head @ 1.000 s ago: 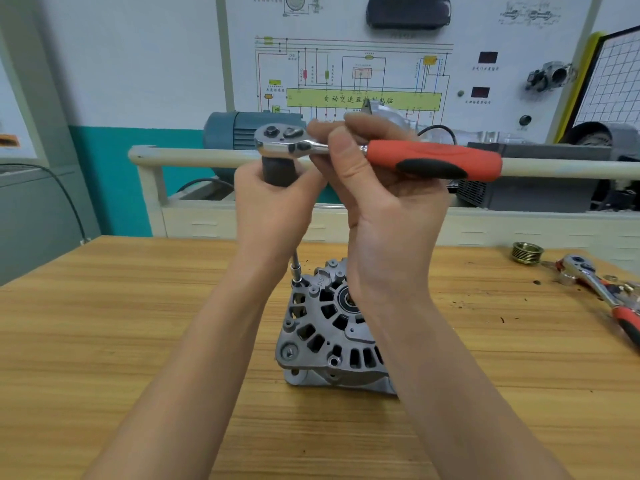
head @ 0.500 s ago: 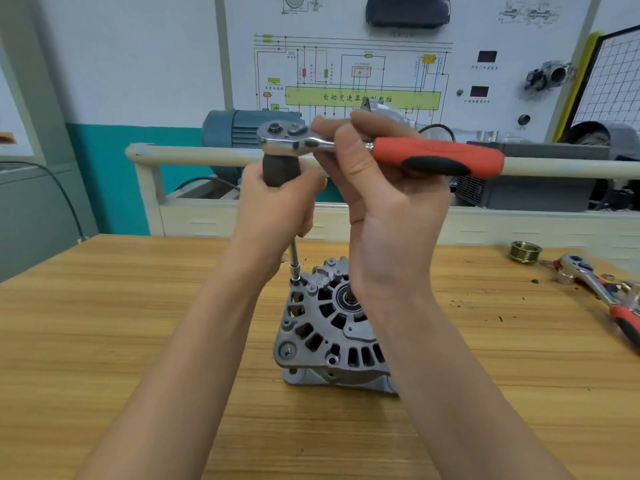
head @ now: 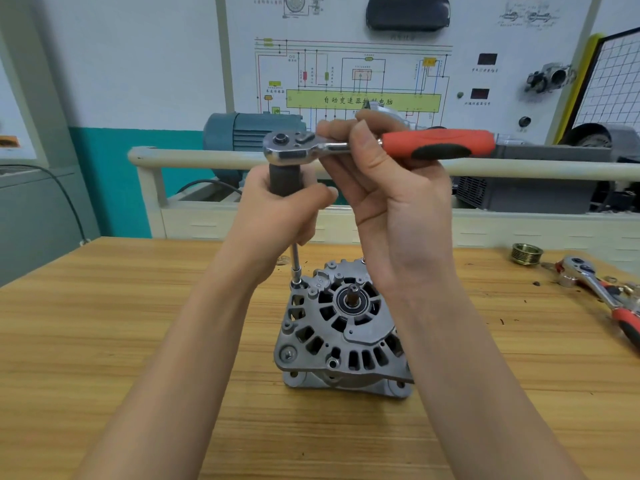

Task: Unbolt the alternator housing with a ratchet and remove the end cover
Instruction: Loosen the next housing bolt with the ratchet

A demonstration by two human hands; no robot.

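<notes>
A grey aluminium alternator [head: 341,336] stands on the wooden table [head: 104,341] with its slotted end cover and shaft stub facing up. A ratchet [head: 436,147] with a red and black handle lies level above it. Its chrome head sits on a dark grey driver handle, whose thin extension shaft [head: 295,263] drops onto a bolt at the cover's far left corner. My left hand [head: 277,216] grips the grey driver handle under the ratchet head. My right hand [head: 388,188] pinches the ratchet's neck between fingers and thumb, palm toward me.
A second red-handled ratchet [head: 602,296] and a brass pulley [head: 526,253] lie at the table's far right, among small loose parts. A cream rail [head: 194,157] crosses behind the table, with a blue-green motor [head: 242,133] and a wiring-diagram board beyond it.
The ratchet and both hands stay almost in place. My right hand has drawn a little to the right, baring more of the cover's centre and shaft.
</notes>
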